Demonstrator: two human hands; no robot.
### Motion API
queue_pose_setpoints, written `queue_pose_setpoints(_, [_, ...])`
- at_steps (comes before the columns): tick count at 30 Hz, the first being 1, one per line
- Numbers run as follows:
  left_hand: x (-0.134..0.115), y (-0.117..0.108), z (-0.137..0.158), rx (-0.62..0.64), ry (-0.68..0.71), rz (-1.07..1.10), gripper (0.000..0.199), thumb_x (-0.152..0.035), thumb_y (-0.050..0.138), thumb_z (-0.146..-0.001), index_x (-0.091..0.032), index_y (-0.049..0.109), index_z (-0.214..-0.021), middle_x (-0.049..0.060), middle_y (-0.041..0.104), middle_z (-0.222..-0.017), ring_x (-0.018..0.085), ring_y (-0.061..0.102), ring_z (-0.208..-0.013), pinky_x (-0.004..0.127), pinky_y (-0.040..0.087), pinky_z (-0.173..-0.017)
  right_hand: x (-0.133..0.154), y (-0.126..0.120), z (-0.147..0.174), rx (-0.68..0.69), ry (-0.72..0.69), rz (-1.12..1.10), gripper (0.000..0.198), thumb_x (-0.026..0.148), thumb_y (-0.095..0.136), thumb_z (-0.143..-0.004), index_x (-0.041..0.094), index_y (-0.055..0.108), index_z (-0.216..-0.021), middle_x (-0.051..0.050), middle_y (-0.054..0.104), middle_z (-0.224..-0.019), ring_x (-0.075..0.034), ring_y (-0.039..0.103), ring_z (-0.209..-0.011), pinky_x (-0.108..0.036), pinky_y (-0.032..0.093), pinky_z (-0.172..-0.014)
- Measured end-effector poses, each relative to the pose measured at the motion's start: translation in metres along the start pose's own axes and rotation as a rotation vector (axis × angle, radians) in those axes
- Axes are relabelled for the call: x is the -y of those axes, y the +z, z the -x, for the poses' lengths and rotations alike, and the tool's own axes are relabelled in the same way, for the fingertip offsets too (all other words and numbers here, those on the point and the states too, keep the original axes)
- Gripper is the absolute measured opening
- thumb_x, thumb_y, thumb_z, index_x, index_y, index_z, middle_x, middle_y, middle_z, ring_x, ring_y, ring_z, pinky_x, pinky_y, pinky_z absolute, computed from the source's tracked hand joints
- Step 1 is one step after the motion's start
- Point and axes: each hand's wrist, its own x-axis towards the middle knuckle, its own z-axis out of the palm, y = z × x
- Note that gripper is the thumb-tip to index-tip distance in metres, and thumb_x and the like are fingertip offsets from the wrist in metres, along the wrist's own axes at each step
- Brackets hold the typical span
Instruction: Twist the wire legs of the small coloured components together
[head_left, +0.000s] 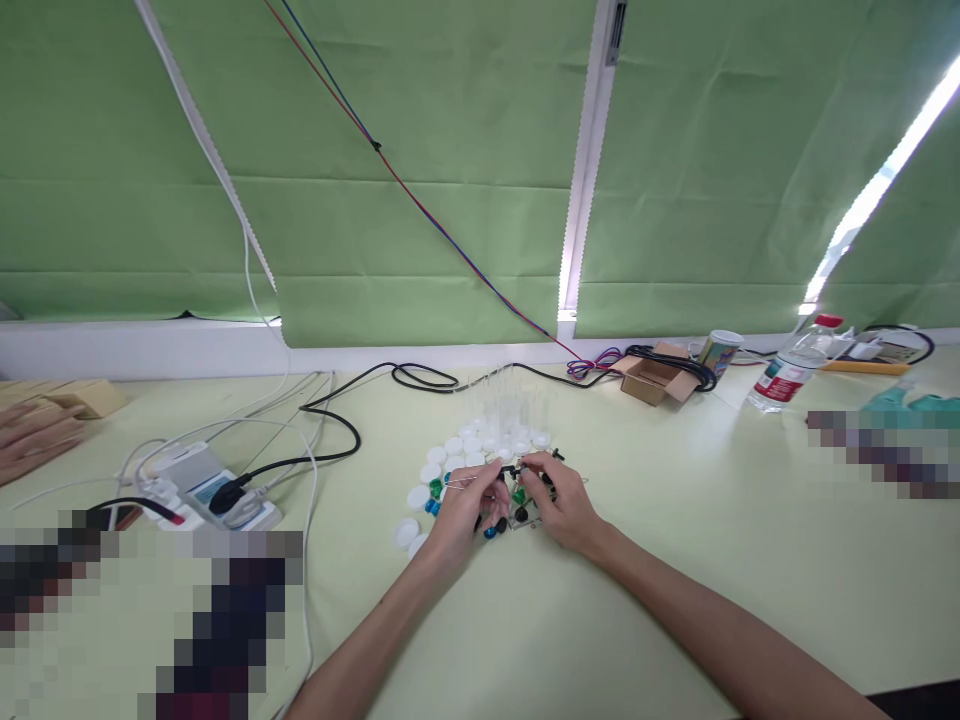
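Observation:
My left hand (472, 508) and my right hand (559, 502) meet over a cluster of small parts on the table. Each hand pinches at a small black piece (512, 470) between them; its exact kind is too small to make out. A thin clear rod or tube sticks out leftward by my left hand. Under and between the hands lie black knobs (522, 514), a green piece (518, 495) and a blue piece (490, 532). White round caps (418, 497) spread to the left and behind. Clear upright tubes (510, 405) stand just beyond; my fingers hide some parts.
A white power strip (196, 485) with plugs and cables sits left. Black cable (345, 430) runs along the back. Further right stand a small open cardboard box (654, 382), a can (721, 352) and a water bottle (786, 375). Areas at both sides are pixelated.

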Motion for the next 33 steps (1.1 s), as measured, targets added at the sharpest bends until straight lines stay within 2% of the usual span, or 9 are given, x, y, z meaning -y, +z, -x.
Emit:
queue_pose_setpoints(9, [-0.0028,0.0026,0.0026,0.001,-0.006,-0.052,0.049,-0.051,0.060,-0.082,-0.013,0.061,-0.052,0.005,0.057,-0.045,0.009,0.044,-0.037,0.021,0.027,-0.038,0.0027,-0.0025,-0.0002,0.041,0.031,0.010,0.020,0.027,0.038,-0.100,0.020,0.054,-0.089,0.000,0.056,-0.072,-0.014,0.051,-0.064,-0.027,0.041,-0.063])
queue_pose_setpoints(19, [0.0016,0.0008,0.0008,0.036,0.009,-0.073,0.050,-0.052,0.059,-0.082,-0.013,0.062,-0.052,0.005,0.057,-0.045,0.009,0.046,-0.037,0.021,0.027,-0.037,-0.0029,-0.0001,-0.0001,0.036,0.026,0.055,0.035,0.032,0.033,-0.102,0.022,0.042,-0.069,0.001,0.045,-0.063,-0.015,0.042,-0.058,-0.028,0.036,-0.059])
queue_pose_setpoints(33, [0.0029,0.0012,0.0003,0.056,0.000,-0.090,0.049,-0.052,0.060,-0.082,-0.013,0.061,-0.052,0.005,0.057,-0.047,0.010,0.045,-0.039,0.022,0.027,-0.037,-0.0041,-0.0005,-0.0006,0.013,-0.001,0.061,0.046,0.034,0.028,-0.104,0.022,0.043,-0.063,0.000,0.049,-0.058,-0.015,0.045,-0.057,-0.030,0.038,-0.060])
